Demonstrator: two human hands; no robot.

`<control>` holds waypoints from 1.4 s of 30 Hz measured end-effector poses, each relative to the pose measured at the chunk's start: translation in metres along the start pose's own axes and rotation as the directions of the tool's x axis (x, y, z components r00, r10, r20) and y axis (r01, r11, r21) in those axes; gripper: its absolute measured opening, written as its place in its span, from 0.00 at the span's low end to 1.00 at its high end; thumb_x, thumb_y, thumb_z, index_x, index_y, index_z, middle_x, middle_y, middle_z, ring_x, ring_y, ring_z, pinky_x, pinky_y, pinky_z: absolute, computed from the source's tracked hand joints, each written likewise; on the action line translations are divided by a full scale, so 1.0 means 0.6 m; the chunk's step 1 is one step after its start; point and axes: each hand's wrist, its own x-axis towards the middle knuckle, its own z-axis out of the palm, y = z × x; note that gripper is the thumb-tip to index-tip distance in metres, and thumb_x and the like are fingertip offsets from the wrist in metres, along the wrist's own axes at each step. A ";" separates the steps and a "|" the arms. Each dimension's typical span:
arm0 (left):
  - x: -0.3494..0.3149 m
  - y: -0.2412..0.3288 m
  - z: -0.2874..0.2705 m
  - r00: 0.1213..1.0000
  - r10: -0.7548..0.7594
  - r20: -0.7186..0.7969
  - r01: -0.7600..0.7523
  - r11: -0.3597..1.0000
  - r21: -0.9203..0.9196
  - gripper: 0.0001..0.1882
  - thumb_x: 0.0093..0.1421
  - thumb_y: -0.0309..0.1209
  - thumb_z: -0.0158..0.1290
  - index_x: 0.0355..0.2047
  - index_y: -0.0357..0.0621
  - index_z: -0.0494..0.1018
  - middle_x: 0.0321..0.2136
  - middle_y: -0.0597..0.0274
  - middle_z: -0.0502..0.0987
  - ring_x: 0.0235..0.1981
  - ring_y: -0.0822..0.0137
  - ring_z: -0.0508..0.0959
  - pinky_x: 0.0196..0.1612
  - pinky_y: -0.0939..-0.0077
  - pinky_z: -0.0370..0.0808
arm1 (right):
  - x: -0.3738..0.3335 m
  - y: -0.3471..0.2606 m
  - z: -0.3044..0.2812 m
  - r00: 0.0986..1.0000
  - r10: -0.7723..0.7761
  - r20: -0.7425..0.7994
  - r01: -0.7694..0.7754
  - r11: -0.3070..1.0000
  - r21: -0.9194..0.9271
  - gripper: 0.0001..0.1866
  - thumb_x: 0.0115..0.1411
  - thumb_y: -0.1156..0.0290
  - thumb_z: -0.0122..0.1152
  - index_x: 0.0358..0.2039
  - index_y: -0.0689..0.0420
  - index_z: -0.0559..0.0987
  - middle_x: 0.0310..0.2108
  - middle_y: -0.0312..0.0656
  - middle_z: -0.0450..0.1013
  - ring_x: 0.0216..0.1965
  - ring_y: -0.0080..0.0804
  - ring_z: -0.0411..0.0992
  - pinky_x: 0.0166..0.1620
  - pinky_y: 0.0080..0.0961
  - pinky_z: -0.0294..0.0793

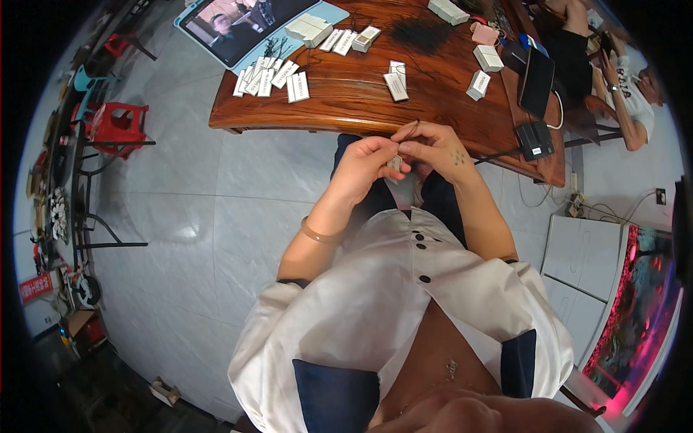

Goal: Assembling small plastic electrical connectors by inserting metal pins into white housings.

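My left hand (367, 164) and my right hand (435, 149) meet just off the near edge of the wooden table (303, 115), above my lap. Between the left fingers shows part of a small pale card tag (394, 164). The right thumb and forefinger pinch together against the left fingertips. A thin dark string seems to loop near the right forefinger, though it is too fine to follow. On the table ahead lie two white tags (396, 85). To their left, a spread of white tags (263, 76) has black strings attached.
Stacks of white tags (309, 30) and a pile of black strings (420, 35) lie farther back. A tablet (231, 29) in a blue case stands at the left. A dark phone (536, 83) rests at the right. Another person (622, 94) sits beyond. Red stools (119, 126) stand left.
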 end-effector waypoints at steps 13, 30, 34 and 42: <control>-0.013 0.009 -0.001 0.995 0.097 0.027 -0.101 0.945 0.311 0.04 0.58 0.27 0.57 0.30 0.39 0.75 0.25 0.65 0.77 0.24 0.77 0.77 0.25 0.86 0.71 | -0.011 -0.007 -0.018 0.993 0.109 0.056 -0.106 0.993 -0.047 0.05 0.57 0.74 0.60 0.33 0.62 0.78 0.29 0.36 0.73 0.27 0.18 0.69 0.30 0.16 0.69; -0.029 0.010 -0.007 0.996 0.077 0.042 -0.087 0.919 0.385 0.02 0.58 0.22 0.56 0.30 0.38 0.74 0.28 0.65 0.75 0.25 0.74 0.77 0.25 0.85 0.71 | -0.031 -0.007 -0.038 0.994 0.095 0.059 -0.089 0.991 -0.095 0.06 0.58 0.74 0.60 0.34 0.63 0.77 0.29 0.34 0.72 0.28 0.17 0.68 0.32 0.15 0.69; -0.029 0.017 -0.005 0.992 0.122 -0.028 -0.104 0.927 0.361 0.05 0.57 0.27 0.58 0.33 0.40 0.75 0.26 0.67 0.76 0.26 0.77 0.75 0.27 0.85 0.70 | -0.010 -0.011 -0.030 0.997 0.026 -0.074 -0.031 0.998 -0.061 0.06 0.59 0.75 0.59 0.35 0.63 0.77 0.30 0.35 0.73 0.28 0.18 0.69 0.33 0.15 0.69; 0.022 0.124 -0.066 0.823 0.558 -0.106 -0.224 0.490 0.843 0.08 0.57 0.28 0.57 0.38 0.43 0.75 0.24 0.64 0.74 0.25 0.71 0.72 0.29 0.77 0.70 | 0.019 0.022 -0.013 0.974 -0.155 -0.164 0.124 0.975 -0.187 0.10 0.60 0.76 0.58 0.41 0.63 0.75 0.35 0.36 0.72 0.32 0.17 0.69 0.35 0.16 0.71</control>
